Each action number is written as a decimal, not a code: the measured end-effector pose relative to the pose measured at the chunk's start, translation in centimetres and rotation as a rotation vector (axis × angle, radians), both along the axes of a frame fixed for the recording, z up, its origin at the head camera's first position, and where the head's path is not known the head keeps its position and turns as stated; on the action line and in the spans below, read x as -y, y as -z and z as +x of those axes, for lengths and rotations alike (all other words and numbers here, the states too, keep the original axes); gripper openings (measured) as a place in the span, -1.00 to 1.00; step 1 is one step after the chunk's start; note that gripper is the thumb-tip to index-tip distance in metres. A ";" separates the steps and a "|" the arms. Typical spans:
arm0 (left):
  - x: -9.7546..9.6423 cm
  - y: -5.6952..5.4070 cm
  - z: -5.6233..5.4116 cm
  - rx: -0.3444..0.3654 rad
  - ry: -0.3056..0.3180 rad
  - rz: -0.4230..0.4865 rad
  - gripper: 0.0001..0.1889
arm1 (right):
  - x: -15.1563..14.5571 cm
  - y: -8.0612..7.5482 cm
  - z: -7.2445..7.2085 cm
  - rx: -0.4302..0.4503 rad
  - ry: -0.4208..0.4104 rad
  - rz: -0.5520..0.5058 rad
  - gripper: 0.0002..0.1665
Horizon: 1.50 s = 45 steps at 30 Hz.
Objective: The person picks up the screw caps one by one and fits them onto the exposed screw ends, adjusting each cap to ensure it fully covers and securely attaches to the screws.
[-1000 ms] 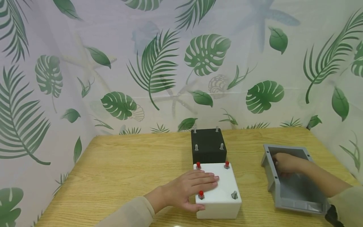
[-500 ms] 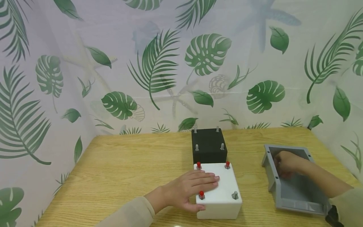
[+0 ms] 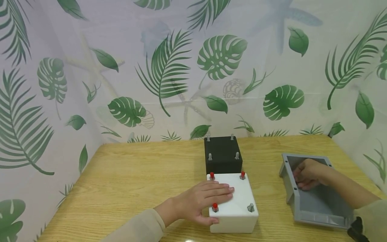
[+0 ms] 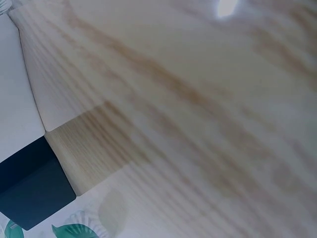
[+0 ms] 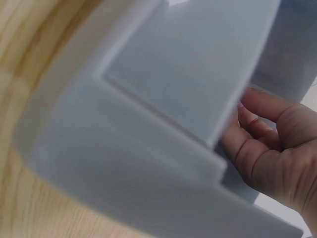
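Observation:
My left hand (image 3: 202,202) lies with straight fingers across the top of a white block (image 3: 240,201), its thumb against the front side. Metal bolts stand at the block's corners. Three carry red caps, and the one at the front right (image 3: 250,207) is bare silver. On the right, my right hand (image 3: 311,174) reaches down into a grey bin (image 3: 323,201), fingers bent and drawn toward the thumb near its left wall. In the right wrist view, the bin's side covers the fingertips; I cannot tell whether they hold something.
Directly behind the white block sits a black block (image 3: 222,149) with bare metal bolts at its corners. Both blocks and the bin rest on a wood-grain table (image 3: 145,168). A leaf-printed cloth (image 3: 187,67) hangs behind and along the sides.
The right hand has risen slightly inside the bin and turned, so more of its thumb and fingers show. The left hand and white block keep their places.

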<state>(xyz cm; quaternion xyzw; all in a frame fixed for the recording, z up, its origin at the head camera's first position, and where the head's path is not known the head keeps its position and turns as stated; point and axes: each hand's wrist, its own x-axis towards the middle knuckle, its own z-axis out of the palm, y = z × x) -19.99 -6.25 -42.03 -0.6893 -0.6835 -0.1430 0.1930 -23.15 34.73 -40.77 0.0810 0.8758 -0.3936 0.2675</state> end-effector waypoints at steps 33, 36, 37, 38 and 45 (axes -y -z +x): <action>0.0 -0.3 -0.4 0.019 0.011 -0.026 -0.24 | -1.0 -3.2 0.6 0.111 0.088 -0.295 -0.78; 0.0 -0.3 -0.4 0.012 0.011 -0.023 -0.24 | -1.1 -3.5 0.7 0.113 0.085 -0.297 -0.77; 0.0 -0.3 -0.3 0.011 0.010 -0.021 -0.24 | -1.1 -3.6 0.7 0.113 0.078 -0.299 -0.77; 0.0 -0.2 -0.3 0.010 0.011 -0.020 -0.24 | -1.1 -3.7 0.8 0.114 0.073 -0.299 -0.76; 0.1 -0.2 -0.3 -0.016 0.016 -0.008 -0.25 | -0.9 -4.6 0.9 0.117 0.049 -0.285 -0.75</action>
